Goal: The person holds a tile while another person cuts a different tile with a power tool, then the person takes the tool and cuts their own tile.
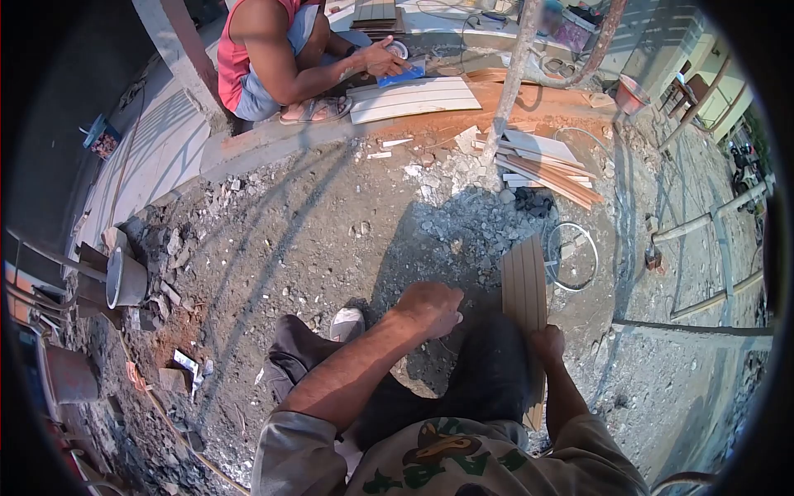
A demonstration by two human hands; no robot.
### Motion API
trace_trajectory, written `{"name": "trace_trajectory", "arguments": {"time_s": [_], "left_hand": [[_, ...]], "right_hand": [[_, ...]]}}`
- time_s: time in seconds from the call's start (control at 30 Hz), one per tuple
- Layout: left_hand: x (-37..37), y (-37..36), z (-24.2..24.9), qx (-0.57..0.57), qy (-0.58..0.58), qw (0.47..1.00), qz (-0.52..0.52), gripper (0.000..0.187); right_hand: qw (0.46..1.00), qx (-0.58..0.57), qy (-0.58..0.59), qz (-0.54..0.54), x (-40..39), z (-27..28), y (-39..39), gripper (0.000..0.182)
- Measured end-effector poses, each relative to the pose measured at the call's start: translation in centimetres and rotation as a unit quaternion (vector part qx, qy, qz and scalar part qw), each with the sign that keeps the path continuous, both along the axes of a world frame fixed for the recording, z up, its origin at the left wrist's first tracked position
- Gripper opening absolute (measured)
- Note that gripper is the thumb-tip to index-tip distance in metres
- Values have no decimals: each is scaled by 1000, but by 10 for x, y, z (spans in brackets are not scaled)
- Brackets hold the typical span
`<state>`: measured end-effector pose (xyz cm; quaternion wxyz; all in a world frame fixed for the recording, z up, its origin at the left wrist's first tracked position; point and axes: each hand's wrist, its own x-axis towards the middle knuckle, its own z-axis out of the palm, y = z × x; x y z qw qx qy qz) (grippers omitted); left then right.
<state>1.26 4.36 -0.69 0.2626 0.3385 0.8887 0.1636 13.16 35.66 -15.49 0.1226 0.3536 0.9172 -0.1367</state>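
Note:
My right hand rests on the lower right edge of a long brown grooved board (pixel 523 285), which stands beside my right knee. The fingers of my right hand (pixel 547 343) are wrapped round the board's edge. In front of my lap, my left hand (pixel 432 309) hangs in the air with its fingers curled together; what they hold, if anything, is too small to name. A white wire ring (pixel 594 258) lies on the ground just right of the board. Ahead, a stack of white and brown strips (pixel 550 169) lies by a pole.
A co-worker in a red top (pixel 236 62) crouches at the upper left, holding a blue tool (pixel 403 74) over white boards (pixel 413 99). A metal pole (pixel 510 83) rises ahead. Buckets (pixel 126 279) stand at left and a red bucket (pixel 631 94) at upper right. Rubble covers the ground.

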Motion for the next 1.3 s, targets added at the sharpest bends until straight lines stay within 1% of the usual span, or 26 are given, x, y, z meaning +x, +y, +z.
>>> {"name": "trace_trajectory", "arguments": {"time_s": [0.07, 0.53, 0.67, 0.9, 1.07, 1.3], "left_hand": [[1, -1, -2, 14, 19, 1000, -2, 31], [0, -1, -6, 23, 21, 1000, -4, 31], [-1, -1, -17, 42, 35, 998, -4, 30], [-2, 0, -15, 40, 34, 999, -9, 31], [-2, 2, -10, 30, 11, 999, 4, 32], [-4, 3, -6, 14, -16, 1000, -6, 36]], "right_hand": [[1000, 2, -5, -4, 0, 0, 0, 34], [1000, 6, -5, 11, 0, 2, -1, 35], [1000, 4, -1, 10, 0, 1, 0, 35], [1000, 7, -12, 9, 0, 0, 1, 35], [1000, 8, -14, 10, 0, -1, 3, 35], [1000, 7, -10, 9, 1, -3, 5, 35]]}}
